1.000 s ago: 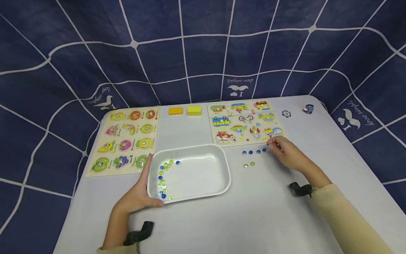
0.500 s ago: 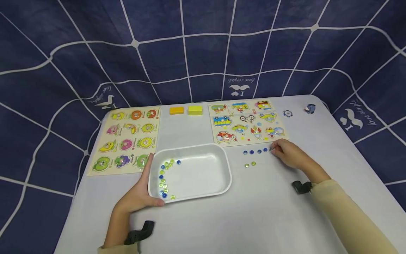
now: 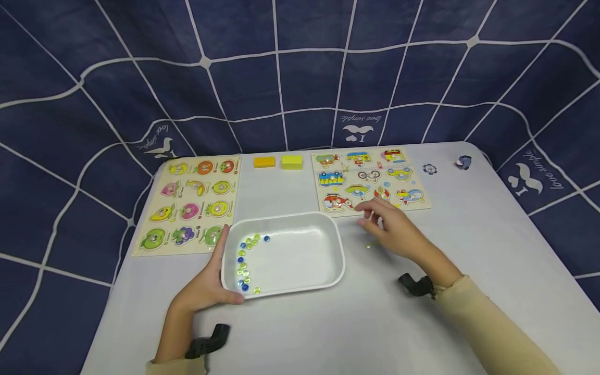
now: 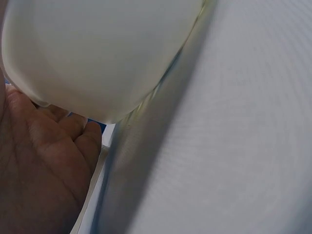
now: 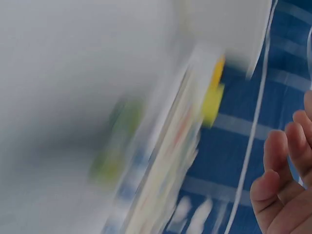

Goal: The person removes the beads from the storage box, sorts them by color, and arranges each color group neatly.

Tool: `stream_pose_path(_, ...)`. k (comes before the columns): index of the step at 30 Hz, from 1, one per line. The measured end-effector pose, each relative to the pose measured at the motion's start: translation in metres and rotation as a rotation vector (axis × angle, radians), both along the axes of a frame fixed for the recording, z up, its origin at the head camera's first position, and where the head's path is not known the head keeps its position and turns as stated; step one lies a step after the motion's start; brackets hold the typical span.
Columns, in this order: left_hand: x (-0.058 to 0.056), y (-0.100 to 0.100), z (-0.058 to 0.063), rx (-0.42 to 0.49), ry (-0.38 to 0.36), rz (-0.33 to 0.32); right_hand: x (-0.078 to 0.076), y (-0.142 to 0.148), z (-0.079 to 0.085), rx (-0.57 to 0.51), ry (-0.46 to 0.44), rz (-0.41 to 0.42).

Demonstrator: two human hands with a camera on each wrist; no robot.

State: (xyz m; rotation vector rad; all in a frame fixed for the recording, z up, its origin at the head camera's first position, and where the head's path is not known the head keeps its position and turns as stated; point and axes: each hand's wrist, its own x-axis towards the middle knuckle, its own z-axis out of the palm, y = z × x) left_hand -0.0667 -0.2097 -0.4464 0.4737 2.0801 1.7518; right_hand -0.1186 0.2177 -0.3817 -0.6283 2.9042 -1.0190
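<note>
My left hand [image 3: 203, 287] grips the left end of a white plastic tray [image 3: 297, 260], thumb at the front edge and fingers along the left side. Inside the tray, green and blue glass beads [image 3: 241, 260] gather mostly at the left. In the left wrist view the fingers touch the outside of the tray wall [image 4: 97, 63]. My right hand [image 3: 396, 229] hovers right of the tray with its fingers loosely bent and apart, nothing between them. Just below its fingertips a green bead [image 3: 368, 245] lies on the table. The row of blue beads is hidden behind this hand in the head view.
A fruit puzzle board [image 3: 187, 205] lies at the left, a vehicle puzzle board [image 3: 349, 178] at the back. Between them sit an orange block [image 3: 264, 162] and a yellow block [image 3: 292, 162]. A round chip [image 3: 429, 169] and a small dark figure [image 3: 463, 162] are at the back right.
My right hand has let go of a bead at the right end of the blue row and moved left, over the beads. The left hand keeps its grip on the tray.
</note>
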Motion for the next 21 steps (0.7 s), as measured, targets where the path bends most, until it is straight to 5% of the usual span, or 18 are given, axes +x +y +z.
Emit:
stream_pose_path(5, 0.0, 0.0, 0.0, -0.001, -0.004, 0.004, 0.013, -0.065, 0.003, -0.052, -0.051, 0.181)
stream_pose_path(11, 0.0, 0.0, 0.0, -0.012, 0.011, 0.006, 0.015, -0.13, -0.011, 0.004, -0.137, 0.372)
stream_pose_path(21, 0.0, -0.001, 0.0, -0.039, 0.051, 0.009, 0.012, -0.19, -0.044, 0.058, -0.32, 0.586)
